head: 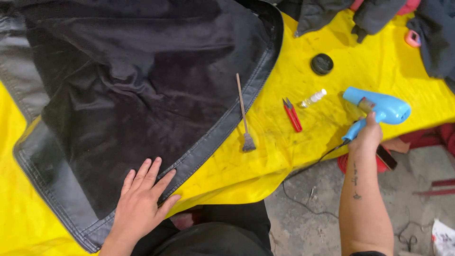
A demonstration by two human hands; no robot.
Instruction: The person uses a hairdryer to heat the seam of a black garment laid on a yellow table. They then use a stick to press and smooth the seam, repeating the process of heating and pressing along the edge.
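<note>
A black jacket (137, 90) lies opened out, lining up, on a yellow sheet (294, 151) that covers the table. My left hand (142, 201) rests flat on the jacket's lower hem, fingers spread. My right hand (367, 135) grips the handle of a light blue hair dryer (379, 106) at the table's right edge, its barrel lying sideways above the sheet. The dryer's black cord (303, 170) drops over the table edge toward the floor.
On the sheet beside the jacket lie a thin wooden-handled brush (244, 116), red thread snips (292, 115), a small clear bottle (313, 98) and a round black tin (322, 64). Dark garments (369, 14) and a pink object (413, 39) sit at the far right. Grey concrete floor (308, 218) lies below.
</note>
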